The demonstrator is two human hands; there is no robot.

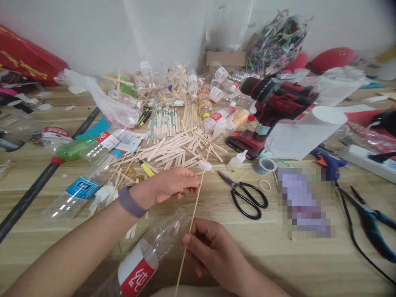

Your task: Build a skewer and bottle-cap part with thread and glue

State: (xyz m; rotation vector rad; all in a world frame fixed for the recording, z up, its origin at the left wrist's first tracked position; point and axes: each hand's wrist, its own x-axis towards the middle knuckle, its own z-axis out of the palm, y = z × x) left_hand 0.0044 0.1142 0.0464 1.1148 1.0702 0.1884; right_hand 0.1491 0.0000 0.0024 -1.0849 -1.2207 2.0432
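My left hand (171,183), with a grey band on its wrist, pinches a thin wooden skewer (195,208) near its upper part. A small white bottle cap (204,166) sits on the skewer just above those fingertips. Lower down, my right hand (213,249) grips the same skewer between thumb and fingers. The skewer slants from the bottom of the view up toward the craft sticks. Below my left forearm lies a clear plastic bottle (140,264) with a red and white label, its neck close to my right hand. Black-handled scissors (247,198) lie to the right.
Craft sticks (173,150) lie heaped ahead, with several plastic bottles behind. A red cordless drill (275,107) stands at right, near a small glue bottle (236,161) and a tape roll (265,166). Further right are a glue gun (329,163) and pliers (371,225).
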